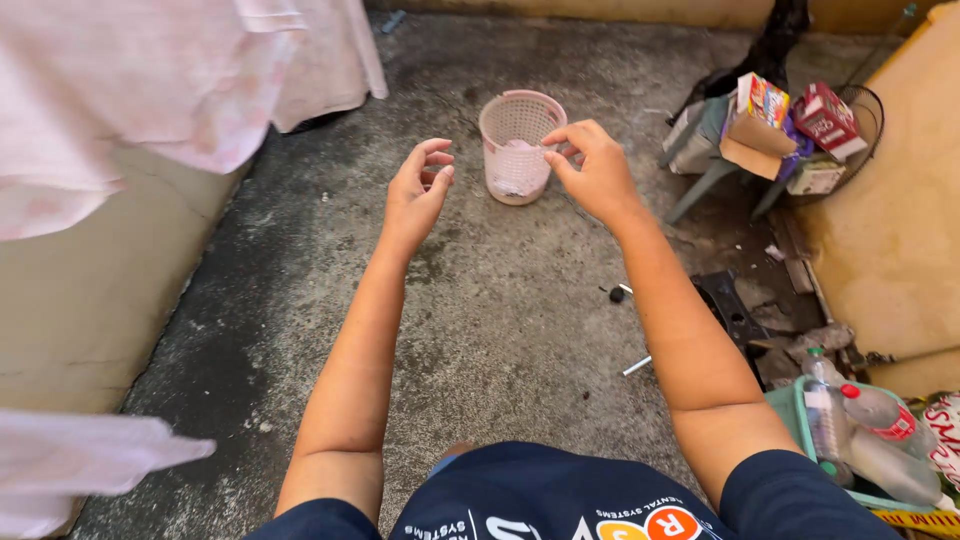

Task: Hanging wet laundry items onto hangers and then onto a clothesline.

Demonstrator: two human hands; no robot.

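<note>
Clearly the pink basket (520, 145) on the concrete floor (480, 320) beyond your hands looks light, thin and bendy; grip its rim. Your left hand (418, 190) is loosely curled, empty; your right hand (590, 165) pinches thumb to fingertips; on what, I cannot tell.

Open floor in the middle, clutter along the right and cloth on the left.

The concrete floor (500, 320) between the left hand (418, 190) and right hand (592, 170) lies bare; only the pink basket (520, 145) stands just beyond them. To the right, a small stool piled with boxes (770, 130), scattered debris (740, 310) and a green crate of bottles (850, 440) crowd the wall. On the left, hanging pink cloth (150, 90) overhangs the low wall.
</note>
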